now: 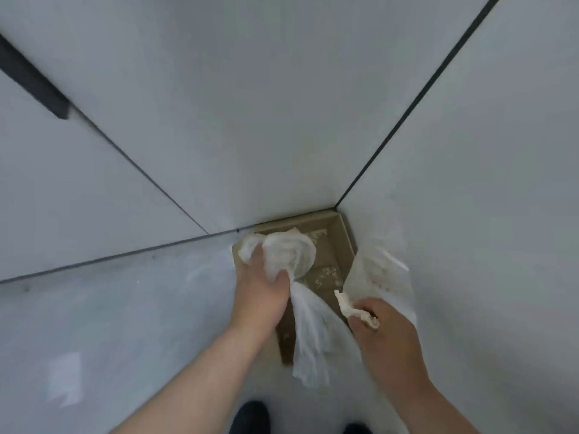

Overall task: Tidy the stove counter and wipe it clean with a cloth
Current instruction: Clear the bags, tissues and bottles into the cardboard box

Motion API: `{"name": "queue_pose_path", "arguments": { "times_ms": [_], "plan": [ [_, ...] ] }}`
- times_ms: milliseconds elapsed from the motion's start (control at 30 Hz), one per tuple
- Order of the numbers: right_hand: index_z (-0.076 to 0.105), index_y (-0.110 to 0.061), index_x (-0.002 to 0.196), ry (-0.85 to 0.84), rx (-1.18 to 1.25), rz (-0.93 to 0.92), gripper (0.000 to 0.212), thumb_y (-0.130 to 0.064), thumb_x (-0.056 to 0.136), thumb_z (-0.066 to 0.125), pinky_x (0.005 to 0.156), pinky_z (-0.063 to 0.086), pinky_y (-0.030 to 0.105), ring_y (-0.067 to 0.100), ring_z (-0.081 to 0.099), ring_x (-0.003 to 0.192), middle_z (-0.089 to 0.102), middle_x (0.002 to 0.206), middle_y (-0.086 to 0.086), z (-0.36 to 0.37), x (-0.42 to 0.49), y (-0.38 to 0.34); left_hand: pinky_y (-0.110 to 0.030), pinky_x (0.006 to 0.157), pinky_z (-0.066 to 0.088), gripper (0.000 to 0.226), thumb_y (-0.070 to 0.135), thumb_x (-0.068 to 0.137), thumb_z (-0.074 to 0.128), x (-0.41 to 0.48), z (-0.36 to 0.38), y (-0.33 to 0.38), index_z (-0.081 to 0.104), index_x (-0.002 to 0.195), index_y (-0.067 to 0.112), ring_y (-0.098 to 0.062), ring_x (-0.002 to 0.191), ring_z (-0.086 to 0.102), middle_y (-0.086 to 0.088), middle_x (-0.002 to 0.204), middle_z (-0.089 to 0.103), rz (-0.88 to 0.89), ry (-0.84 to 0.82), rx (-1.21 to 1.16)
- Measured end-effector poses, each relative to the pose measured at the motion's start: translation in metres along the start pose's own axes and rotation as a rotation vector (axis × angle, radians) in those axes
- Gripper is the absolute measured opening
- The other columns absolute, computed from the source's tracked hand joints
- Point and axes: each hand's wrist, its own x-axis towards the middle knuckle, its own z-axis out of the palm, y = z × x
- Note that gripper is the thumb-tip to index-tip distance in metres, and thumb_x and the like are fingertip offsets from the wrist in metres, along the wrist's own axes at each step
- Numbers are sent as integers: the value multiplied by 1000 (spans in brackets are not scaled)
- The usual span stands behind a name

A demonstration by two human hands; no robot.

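Two hands (pixel 260 296) (pixel 388 333), one crumpled bag (pixel 291 252), one scrap (pixel 344 303)

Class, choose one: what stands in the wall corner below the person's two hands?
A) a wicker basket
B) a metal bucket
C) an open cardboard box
C: a brown cardboard box, open at the top, fills the corner under the left hand and right hand.

An open cardboard box (pixel 346 236) sat in the corner where grey wall panels (pixel 250 104) met the pale floor (pixel 125 308), with pale crumbs (pixel 326 274) scattered inside. A blurred black strip (pixel 34 79) crossed the upper-left wall. Two dark shapes (pixel 250 416), probably shoe tips, showed at the bottom edge.
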Motion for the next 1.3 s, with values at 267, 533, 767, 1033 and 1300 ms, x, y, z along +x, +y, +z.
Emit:
{"name": "queue_pose_path", "arguments": {
  "times_ms": [267, 533, 767, 1033, 1300],
  "plan": [
    [68, -27, 105, -123, -196, -60, 13, -26, 94, 61, 61, 35, 6, 8, 60, 83, 65, 95, -10, 85, 84, 71, -29, 79, 55, 69, 21, 91, 52, 89, 71, -59, 17, 149, 34, -21, 107, 57, -11, 140, 38, 102, -113, 149],
    [66, -20, 109, -171, -216, 38, 16, -25, 94, 61, 61, 39, 16, 8, 54, 80, 63, 95, -5, 116, 115, 98, -19, 65, 44, 63, 24, 98, 47, 118, 85, -89, 15, 152, 27, -8, 82, 56, -2, 116, 60, 146, -270, 366],
    [58, -26, 129, -187, -80, 119, 44, -42, 89, 66, 92, 45, 25, 9, 56, 111, 59, 116, -14, 102, 103, 81, -26, 77, 48, 71, 34, 95, 51, 95, 56, -61, 10, 153, 35, -11, 85, 60, -3, 125, 61, 192, -302, 406],
    [56, -25, 132, -108, 75, 112, 39, -40, 97, 54, 93, 32, 20, 5, 48, 111, 55, 119, -15, 24, 43, -3, -22, 95, 34, 49, 41, 96, 52, 15, -36, 11, 42, 143, 31, -7, 122, 46, 6, 142, 48, 111, -385, 333],
    [52, -29, 137, -81, 97, 53, 46, -43, 94, 57, 106, 39, 28, 10, 50, 126, 53, 136, -12, -81, -46, -122, -31, 111, 36, 57, 45, 92, 55, -80, -150, 121, 41, 145, 28, -11, 133, 43, 8, 148, 43, 226, -354, 439]
  ]
}}
